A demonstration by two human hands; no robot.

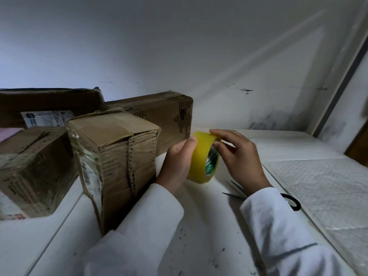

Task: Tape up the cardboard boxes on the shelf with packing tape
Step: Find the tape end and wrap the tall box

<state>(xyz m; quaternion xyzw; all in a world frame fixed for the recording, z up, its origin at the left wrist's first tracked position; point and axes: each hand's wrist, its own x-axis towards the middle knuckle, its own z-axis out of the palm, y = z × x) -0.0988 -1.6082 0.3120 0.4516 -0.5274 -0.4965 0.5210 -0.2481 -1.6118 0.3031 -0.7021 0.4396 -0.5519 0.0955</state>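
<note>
Packing tape roll (203, 156): yellow, held upright off the white shelf (209, 226), its open core facing right toward your right hand. Your left hand (177, 162) grips the roll from the left side, thumb over the top of the rim. Your right hand (237, 154) curls over the upper rim, fingertips pinching at the outer wrap; likely hunting for the free end, though no loose end is visible.

Nearest cardboard box (113, 162): stands on the shelf just left of your left hand, close but apart. Its top seam runs away from you toward the wall. It already carries old clear tape on the near left corner. Three more boxes sit behind and left of it.

Key relation: box lies left of the roll, left hand nearer. Judgement: tape must travel left and up onto the top face.

Scissors (239, 191): flat on the shelf, partly under your right wrist.
</note>
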